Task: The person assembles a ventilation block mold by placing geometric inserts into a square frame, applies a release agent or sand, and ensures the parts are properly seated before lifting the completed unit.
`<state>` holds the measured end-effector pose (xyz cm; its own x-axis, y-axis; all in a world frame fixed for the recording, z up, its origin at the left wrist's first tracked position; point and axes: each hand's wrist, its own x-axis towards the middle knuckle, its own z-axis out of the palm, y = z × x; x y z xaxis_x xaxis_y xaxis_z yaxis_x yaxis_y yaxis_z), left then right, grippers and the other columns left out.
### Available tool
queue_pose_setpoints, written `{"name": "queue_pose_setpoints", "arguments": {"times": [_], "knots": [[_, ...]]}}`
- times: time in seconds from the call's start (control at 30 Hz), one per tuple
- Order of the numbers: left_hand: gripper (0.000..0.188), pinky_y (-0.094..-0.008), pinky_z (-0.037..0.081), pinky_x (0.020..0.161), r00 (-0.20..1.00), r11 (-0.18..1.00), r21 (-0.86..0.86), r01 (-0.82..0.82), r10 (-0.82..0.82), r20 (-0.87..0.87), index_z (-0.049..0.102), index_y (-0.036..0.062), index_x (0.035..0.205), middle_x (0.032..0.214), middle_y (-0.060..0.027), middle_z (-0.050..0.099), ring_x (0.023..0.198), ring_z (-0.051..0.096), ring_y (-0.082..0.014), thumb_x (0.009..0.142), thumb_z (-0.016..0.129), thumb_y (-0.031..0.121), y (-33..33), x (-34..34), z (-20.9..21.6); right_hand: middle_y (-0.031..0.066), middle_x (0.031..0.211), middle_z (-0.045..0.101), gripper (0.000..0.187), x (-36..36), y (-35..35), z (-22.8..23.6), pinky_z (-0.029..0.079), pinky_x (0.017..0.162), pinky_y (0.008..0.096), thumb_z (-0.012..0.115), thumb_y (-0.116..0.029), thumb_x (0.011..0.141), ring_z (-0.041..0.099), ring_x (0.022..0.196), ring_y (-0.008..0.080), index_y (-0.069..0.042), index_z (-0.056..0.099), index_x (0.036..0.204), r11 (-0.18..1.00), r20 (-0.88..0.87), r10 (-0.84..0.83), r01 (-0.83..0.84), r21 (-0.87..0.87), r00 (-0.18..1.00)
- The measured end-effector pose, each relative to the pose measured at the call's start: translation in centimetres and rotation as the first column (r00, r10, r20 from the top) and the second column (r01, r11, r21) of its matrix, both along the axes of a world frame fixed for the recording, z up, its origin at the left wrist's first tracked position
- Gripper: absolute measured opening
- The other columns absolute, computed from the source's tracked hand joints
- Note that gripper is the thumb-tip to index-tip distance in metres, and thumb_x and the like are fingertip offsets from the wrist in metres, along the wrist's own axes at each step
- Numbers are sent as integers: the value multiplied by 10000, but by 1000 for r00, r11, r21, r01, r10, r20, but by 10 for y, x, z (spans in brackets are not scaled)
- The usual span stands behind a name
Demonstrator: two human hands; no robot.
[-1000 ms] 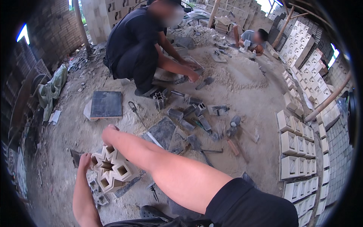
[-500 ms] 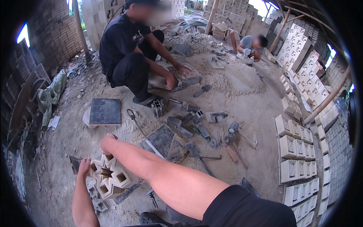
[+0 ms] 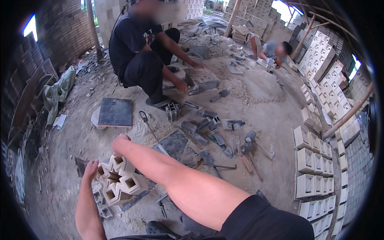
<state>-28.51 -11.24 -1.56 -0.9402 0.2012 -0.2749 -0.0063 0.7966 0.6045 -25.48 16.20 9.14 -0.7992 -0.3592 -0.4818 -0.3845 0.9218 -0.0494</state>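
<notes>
A pale, hollow breeze block (image 3: 134, 190) with a star-shaped opening is at the lower left, its patterned face turned up towards me. My left hand (image 3: 91, 169) grips its left edge, fingers curled against the side. Reaching across, my right hand (image 3: 121, 144) is closed at the block's far end; its fingertips are partly hidden. Beside my left hand is a dark flat plate (image 3: 81, 165). Small grey hollow mould pieces (image 3: 105, 211) lie close by the block's near left side. Whether the block rests on the ground or is slightly raised, I cannot tell.
A dark square board (image 3: 115, 112) lies beyond my hands. Metal mould parts (image 3: 188, 127), a mallet (image 3: 249, 138) and a hooked rod (image 3: 149, 126) litter the middle ground. A co-worker (image 3: 138, 60) squats ahead; another person (image 3: 274, 52) crouches farther back. Finished blocks (image 3: 306, 158) line the right.
The view has shifted slightly, moving the scene to the right. My hands keep their hold on the breeze block. The squatting co-worker's near hand has moved off the mould's near edge.
</notes>
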Motion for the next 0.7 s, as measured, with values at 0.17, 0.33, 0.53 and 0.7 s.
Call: {"name": "queue_pose_setpoints", "arguments": {"times": [0.17,0.33,0.53,0.7], "knots": [[557,-428,434,932,999,998,-52,27,-29,-34,609,-111,1073,1061,-304,632,1075,592,-402,941,454,407,9,6,16,47,1113,681,362,5,3,5,558,711,463,598,-382,865,662,992,244,-121,702,1093,1000,-24,-18,18,-6,1000],[489,-445,459,881,981,988,-154,-34,4,-192,649,-47,1037,1009,-280,648,1004,614,-411,939,455,391,17,7,25,52,1113,681,401,6,9,8,560,718,460,567,-424,883,661,1001,244,-112,697,1100,1000,-5,-18,18,-9,1000],[384,-429,500,721,907,977,-123,-176,112,-407,697,-5,886,760,-209,671,783,671,-355,923,525,337,32,8,48,56,1148,671,456,8,16,9,558,767,448,529,-489,908,650,1036,254,-122,685,1129,1000,-19,-24,24,7,1000],[431,-434,486,653,923,972,-112,-207,155,-353,692,4,759,628,-180,636,646,656,-334,906,577,394,43,17,72,44,1202,642,463,10,14,17,541,816,471,506,-488,929,628,1072,260,-136,652,1192,999,21,-35,34,18,999]]}}
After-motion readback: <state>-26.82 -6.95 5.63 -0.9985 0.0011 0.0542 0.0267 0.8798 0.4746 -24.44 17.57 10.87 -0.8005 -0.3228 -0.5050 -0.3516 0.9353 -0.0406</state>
